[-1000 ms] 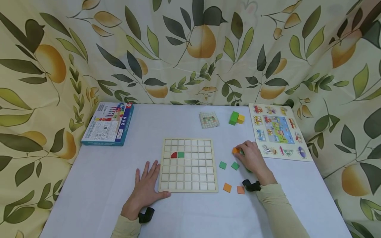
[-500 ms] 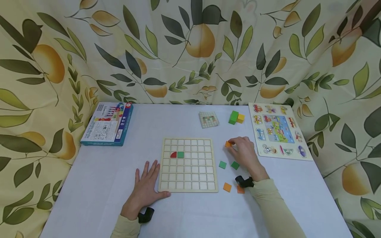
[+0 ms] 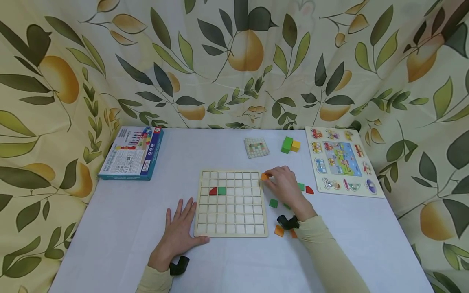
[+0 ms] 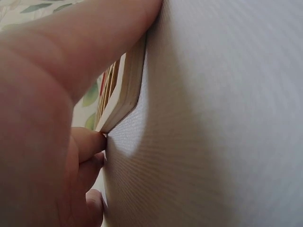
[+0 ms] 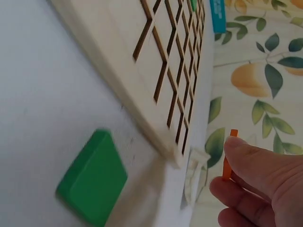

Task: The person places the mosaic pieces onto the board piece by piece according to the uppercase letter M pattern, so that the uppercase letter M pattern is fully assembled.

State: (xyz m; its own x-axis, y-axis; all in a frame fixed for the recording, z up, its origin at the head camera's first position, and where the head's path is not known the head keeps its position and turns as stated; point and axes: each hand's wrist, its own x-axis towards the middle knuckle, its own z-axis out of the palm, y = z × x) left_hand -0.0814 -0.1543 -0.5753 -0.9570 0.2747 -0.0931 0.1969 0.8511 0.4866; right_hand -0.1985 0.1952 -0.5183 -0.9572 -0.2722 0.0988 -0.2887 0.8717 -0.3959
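A wooden grid board [image 3: 231, 233] lies mid-table, with a red quarter-circle tile [image 3: 213, 191] and a green square tile [image 3: 222, 191] side by side in its cells. My left hand [image 3: 180, 235] rests spread at the board's near left corner; in the left wrist view its thumb [image 4: 94, 38] lies along the board's edge. Between thumb and fingers my right hand [image 3: 287, 185] pinches an orange tile [image 5: 227, 161], held at the board's upper right edge in the head view. Under that wrist a loose green tile [image 5: 94, 177] lies beside the board.
Right of the board lie another green tile [image 3: 301, 186], a red quarter-circle [image 3: 309, 190] and orange tiles [image 3: 279, 230]. Farther back are a small pattern card [image 3: 256, 147], green and yellow blocks [image 3: 287, 144] and a picture puzzle board [image 3: 366, 190]. A box [image 3: 126, 158] stands at left.
My right hand has moved left with the orange tile, from the loose tiles to the board's right edge, uncovering a green tile and a red quarter-circle. My left hand has stayed in place.
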